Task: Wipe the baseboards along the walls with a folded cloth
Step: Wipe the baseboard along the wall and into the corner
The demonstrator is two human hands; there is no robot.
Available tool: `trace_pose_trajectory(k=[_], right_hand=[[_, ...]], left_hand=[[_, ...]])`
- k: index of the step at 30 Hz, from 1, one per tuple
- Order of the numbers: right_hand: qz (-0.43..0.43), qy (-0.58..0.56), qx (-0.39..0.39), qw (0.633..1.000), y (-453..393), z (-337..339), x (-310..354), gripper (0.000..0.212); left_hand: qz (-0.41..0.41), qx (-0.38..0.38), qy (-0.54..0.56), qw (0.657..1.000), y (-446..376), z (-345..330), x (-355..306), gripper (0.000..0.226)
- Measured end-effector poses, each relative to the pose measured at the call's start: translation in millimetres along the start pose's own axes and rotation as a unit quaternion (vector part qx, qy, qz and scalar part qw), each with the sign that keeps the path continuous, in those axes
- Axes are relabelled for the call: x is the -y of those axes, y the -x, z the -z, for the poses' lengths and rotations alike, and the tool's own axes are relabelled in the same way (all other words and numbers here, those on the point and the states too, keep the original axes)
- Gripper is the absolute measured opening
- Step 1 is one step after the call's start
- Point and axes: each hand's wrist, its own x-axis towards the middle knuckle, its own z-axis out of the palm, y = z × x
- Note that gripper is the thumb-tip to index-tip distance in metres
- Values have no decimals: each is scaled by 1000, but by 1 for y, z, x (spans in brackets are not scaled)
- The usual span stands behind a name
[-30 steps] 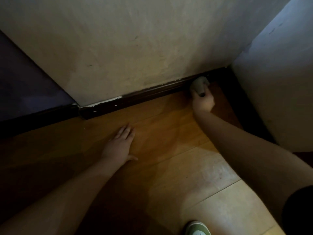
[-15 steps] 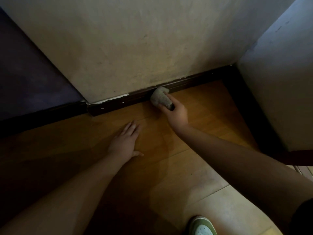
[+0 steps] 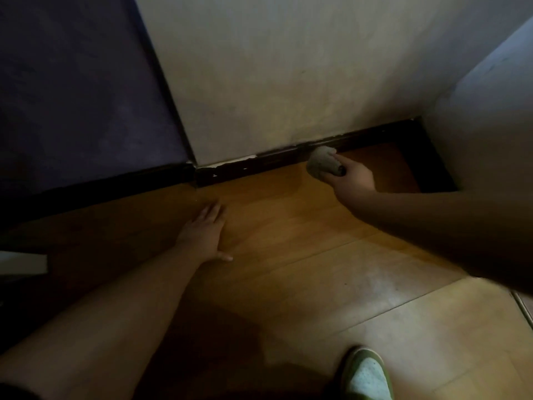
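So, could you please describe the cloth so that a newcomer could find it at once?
Follow the pale plaster wall down to the dark wooden baseboard at the floor. Pressed against it, towards the right corner, is a bunched grey cloth, gripped by the right hand; it is the only soft, light thing there.

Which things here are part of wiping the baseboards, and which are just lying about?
Part of the job: cloth, right hand gripping it, baseboard, left hand flat on the floor.
Just there: shoe, pale object at the left edge.
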Motion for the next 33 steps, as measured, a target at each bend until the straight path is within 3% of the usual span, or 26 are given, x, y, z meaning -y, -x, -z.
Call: trace_pose_trajectory(k=[8,11,16,21,26,30,33], right_hand=[[-109,-256,-98,955,10,-111,28,51],[-56,-218,-49,973,36,-140,47,50],[-33,-239,-8,970,72,-183,86,49],[-36,-248,28,968,89,-206,100,52],[47,-261,122,956,100,-209,101,53],[64,-231,74,968,86,-176,64,55],[31,-187,12,982,60,-130,14,55]], left_hand=[[8,-35,12,999,-5,-18,2,125],[13,-52,44,998,0,-25,5,123],[99,-69,163,979,12,-39,5,127],[118,-70,127,982,25,-51,14,107],[93,-90,107,986,28,-48,25,98],[80,-118,98,985,21,-39,19,87],[12,-127,77,989,7,-28,4,89]])
